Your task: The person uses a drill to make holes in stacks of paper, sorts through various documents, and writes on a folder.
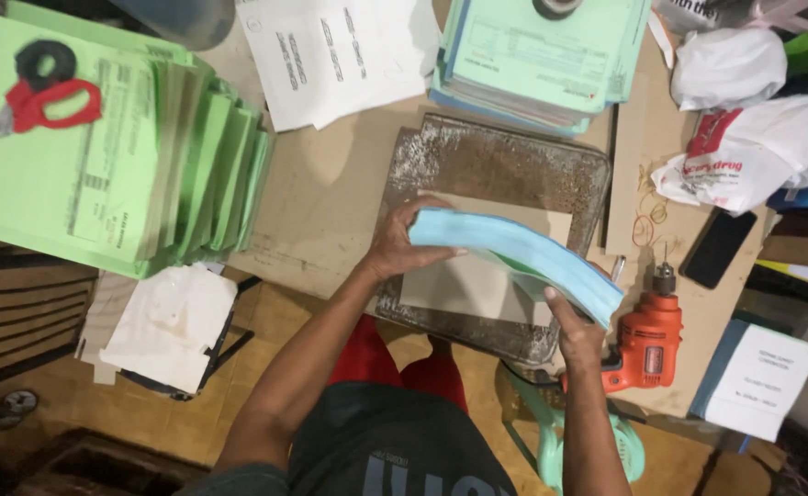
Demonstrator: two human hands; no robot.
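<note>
A thick bundle of light blue paper sheets (523, 253) is held on edge above a rusty metal plate (500, 161) with a tan cardboard sheet (468, 285) on it. My left hand (402, 241) grips the bundle's left end, thumb on top. My right hand (574, 331) grips its lower right end. Both hands hold the bundle between them, tilted down toward the right.
An orange power drill (647, 340) lies right of the plate. Green paper stacks (101, 156) with red-handled scissors (41, 101) sit left. More green and blue stacks (533, 55), white sheets (331, 55), plastic bags (744, 147), a black phone (718, 248) and rubber bands (650, 216) surround the wooden table.
</note>
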